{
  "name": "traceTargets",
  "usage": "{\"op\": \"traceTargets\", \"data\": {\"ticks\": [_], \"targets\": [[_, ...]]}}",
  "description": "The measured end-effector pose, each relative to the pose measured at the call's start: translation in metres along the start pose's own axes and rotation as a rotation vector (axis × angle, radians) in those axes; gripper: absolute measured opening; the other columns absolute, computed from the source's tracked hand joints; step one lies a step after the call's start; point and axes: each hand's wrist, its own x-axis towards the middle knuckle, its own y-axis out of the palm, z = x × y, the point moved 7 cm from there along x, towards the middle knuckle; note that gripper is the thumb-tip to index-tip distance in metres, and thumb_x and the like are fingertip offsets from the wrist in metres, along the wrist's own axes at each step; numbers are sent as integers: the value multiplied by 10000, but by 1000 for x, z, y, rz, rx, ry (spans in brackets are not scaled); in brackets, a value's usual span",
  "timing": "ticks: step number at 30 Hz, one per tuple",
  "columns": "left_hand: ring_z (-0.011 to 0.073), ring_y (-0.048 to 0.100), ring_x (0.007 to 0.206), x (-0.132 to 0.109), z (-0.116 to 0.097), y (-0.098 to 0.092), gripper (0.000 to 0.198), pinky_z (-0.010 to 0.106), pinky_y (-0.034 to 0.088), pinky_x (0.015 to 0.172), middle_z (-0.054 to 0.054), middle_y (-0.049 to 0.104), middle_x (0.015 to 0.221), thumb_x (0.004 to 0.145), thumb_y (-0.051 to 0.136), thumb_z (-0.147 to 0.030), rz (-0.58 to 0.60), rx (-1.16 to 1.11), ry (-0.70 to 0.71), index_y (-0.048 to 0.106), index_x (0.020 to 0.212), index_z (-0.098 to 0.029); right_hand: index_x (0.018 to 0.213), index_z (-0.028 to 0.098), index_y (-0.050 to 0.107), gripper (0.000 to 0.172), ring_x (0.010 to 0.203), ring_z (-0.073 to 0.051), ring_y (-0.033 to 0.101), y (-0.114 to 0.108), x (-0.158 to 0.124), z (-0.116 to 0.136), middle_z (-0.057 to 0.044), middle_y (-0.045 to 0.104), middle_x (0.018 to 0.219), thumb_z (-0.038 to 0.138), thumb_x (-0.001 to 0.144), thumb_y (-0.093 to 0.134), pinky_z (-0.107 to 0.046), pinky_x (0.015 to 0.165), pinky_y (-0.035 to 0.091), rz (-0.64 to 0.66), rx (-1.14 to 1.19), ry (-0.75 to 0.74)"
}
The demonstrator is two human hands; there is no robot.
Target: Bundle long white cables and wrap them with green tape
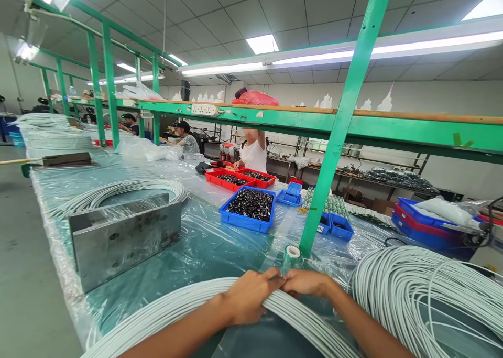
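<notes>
Gripping the white cable bundle [314,331] on the plastic-sheeted bench [184,279], I am clenching my left hand [245,297] and right hand [304,283] side by side around it, holding the strands snugly together.

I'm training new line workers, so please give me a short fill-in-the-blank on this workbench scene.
Both the left hand and the right hand grip one bundle of pale ____.
The crate nearest the hands, holding black parts, is ____.
The upright post of the shelf frame is painted ____.
The two trays just beyond that crate are ____.

Missing words: cable; blue; green; red.
</notes>
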Motion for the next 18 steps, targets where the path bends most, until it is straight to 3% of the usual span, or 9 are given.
{"op": "traceTargets", "data": {"ticks": [2, 5, 7, 9, 10, 12, 14, 18], "targets": [[264, 605, 909, 0, -1, -1, 615, 346, 515, 698, 60, 553, 1158, 597, 488, -114, -7, -37, 26, 433, 1201, -219, 370, 169, 480, 295, 373, -88, 361, -15, -15, 11, 57, 377, 338, 149, 643, 588, -228, 451, 288, -67, -153, 15], [265, 604, 915, 2, 3, 2, 602, 323, 506, 685, 55, 609, 1063, 591, 514, -117, -17, -84, 35, 466, 1182, -221, 328, 188, 383, 386, 400, -112, 339, -25, -48, 30, 32, 324, 338, 200, 676, 549, -263, 479, 234, -294, -329, -8], [265, 606, 916, 4, 6, 5, 580, 319, 500, 689, 55, 627, 1033, 598, 528, -128, -13, -101, 32, 490, 1169, -222, 399, 190, 487, 311, 449, -140, 420, -4, -63, 30, 0, 452, 411, 245, 702, 531, -271, 493, 249, -326, -393, -51], [263, 603, 931, 5, 8, 8, 528, 316, 493, 709, 55, 639, 1019, 617, 534, -145, -9, -115, 32, 521, 1139, -225, 653, 239, 667, 121, 552, -176, 537, 36, -65, 18, -24, 637, 627, 241, 682, 550, -262, 508, 302, -254, -436, -148], [260, 602, 938, 6, 9, 9, 506, 314, 489, 719, 54, 642, 1020, 625, 539, -154, -7, -122, 32, 533, 1126, -228, 831, 281, 688, 231, 636, -200, 577, 55, -63, 11, -35, 678, 801, 213, 644, 571, -259, 524, 335, -265, -462, -223], [255, 597, 956, 7, 11, 10, 481, 311, 482, 738, 50, 645, 1028, 638, 542, -167, -5, -131, 31, 543, 1113, -241, 1016, 339, 645, 466, 770, -252, 602, 83, -53, -9, -56, 626, 1090, 193, 575, 619, -271, 561, 395, -355, -510, -282], [256, 596, 960, 8, 11, 10, 480, 313, 480, 739, 50, 649, 1028, 638, 541, -162, -2, -131, 28, 546, 1110, -248, 1132, 366, 579, 587, 865, -305, 596, 104, -38, -24, -80, 536, 1233, 199, 572, 639, -331, 638, 450, -366, -546, -269], [254, 601, 950, 8, 10, 8, 459, 305, 478, 733, 45, 654, 1015, 632, 555, -156, 16, -122, 21, 562, 1080, -254, 1270, 204, 482, 596, 1105, -412, 459, 115, -18, -19, -192, 428, 1308, 179, 679, 553, -526, 851, 397, -311, -539, -158]]}}
